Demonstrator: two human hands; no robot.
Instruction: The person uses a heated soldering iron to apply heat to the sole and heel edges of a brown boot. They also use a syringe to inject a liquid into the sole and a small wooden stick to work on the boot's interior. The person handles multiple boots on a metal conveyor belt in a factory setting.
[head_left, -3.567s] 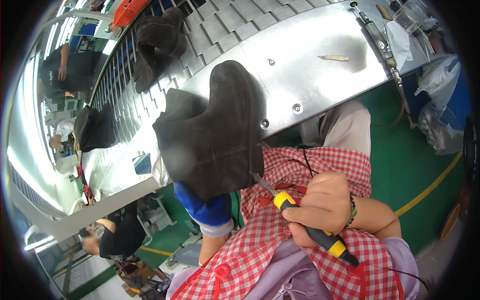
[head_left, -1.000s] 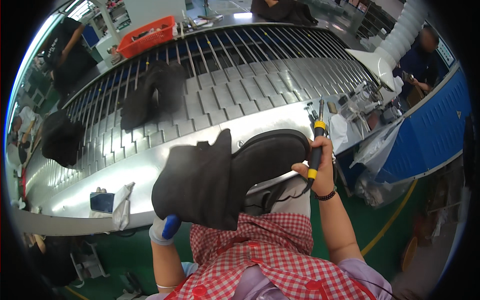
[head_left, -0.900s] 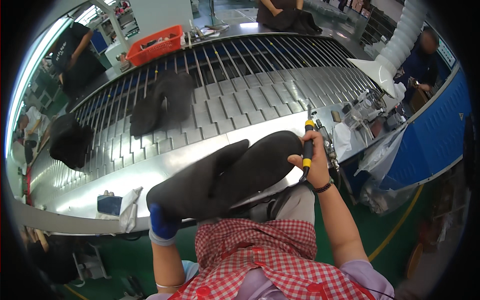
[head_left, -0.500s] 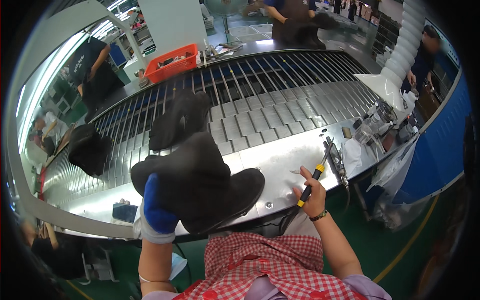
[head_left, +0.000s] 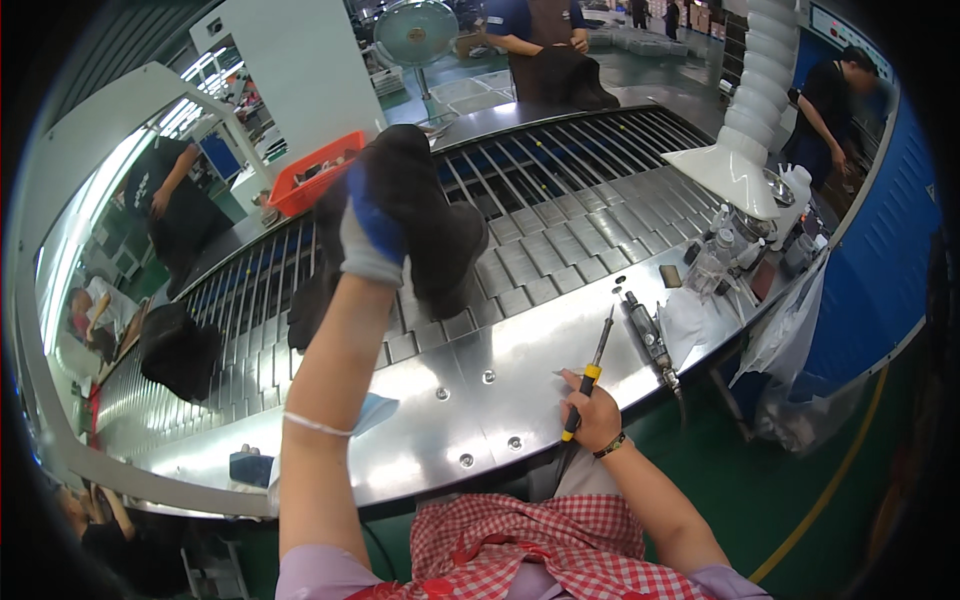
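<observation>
My left hand [head_left: 372,228], in a blue and grey glove, is closed on a dark boot [head_left: 432,225] held out over the slatted metal conveyor [head_left: 540,235]. Partly hidden behind my left forearm is another dark boot [head_left: 312,305]. My right hand [head_left: 597,415] is bare and wrapped round a yellow-and-black-handled tool [head_left: 583,402] with a thin metal shaft pointing away from me. It hovers over the near steel edge [head_left: 530,400]. Beside its tip lies a grey metal air tool [head_left: 650,338] with a hose.
A dark boot [head_left: 180,350] stands on the conveyor at left. A red basket [head_left: 290,195] sits on the far edge. At right are a white extraction hood [head_left: 735,170], bottles [head_left: 712,265] and a plastic bag [head_left: 790,345]. Across the conveyor, a person [head_left: 535,50] handles another boot.
My left hand has carried the boot forward from the near edge to over the conveyor, turning it. My right hand, still gripping the tool, sits slightly left and lower in view.
</observation>
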